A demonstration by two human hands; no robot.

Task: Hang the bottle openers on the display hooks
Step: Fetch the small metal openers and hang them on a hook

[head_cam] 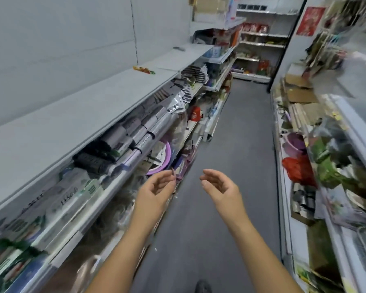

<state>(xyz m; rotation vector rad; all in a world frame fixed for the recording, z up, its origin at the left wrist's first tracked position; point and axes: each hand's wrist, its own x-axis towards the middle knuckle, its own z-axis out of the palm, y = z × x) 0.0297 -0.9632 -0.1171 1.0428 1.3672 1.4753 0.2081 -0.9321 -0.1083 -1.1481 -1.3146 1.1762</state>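
Looking along the aisle, I cannot find any bottle opener with certainty, because the picture is blurred by motion, and the display hooks are not clear to me either. The left hand (156, 187) is raised with its fingers loosely curled, and at the fingertips there is a small purplish thing (173, 174). I cannot tell if the fingers pinch it or if it belongs to the goods behind. The right hand (220, 185) is beside it, a little apart, with the fingers relaxed and slightly bent, holding nothing. I judge that a bottle opener is small, light and stiff, probably metal and a little slippery, and not fragile. It seems best to hold it by the handle end, so the hanging hole stays free for the hook. The front rail (123, 174) of the left shelf runs just beside the left hand, and silver rolls (148, 132) and a purple basin (161, 163) stick out near this edge, so a sleeve or wrist could catch them. The grey floor (230, 144) in the middle gives open room for moving forward. The right shelves (347, 127) are crowded, with a red bag (298, 168) close to their edge.
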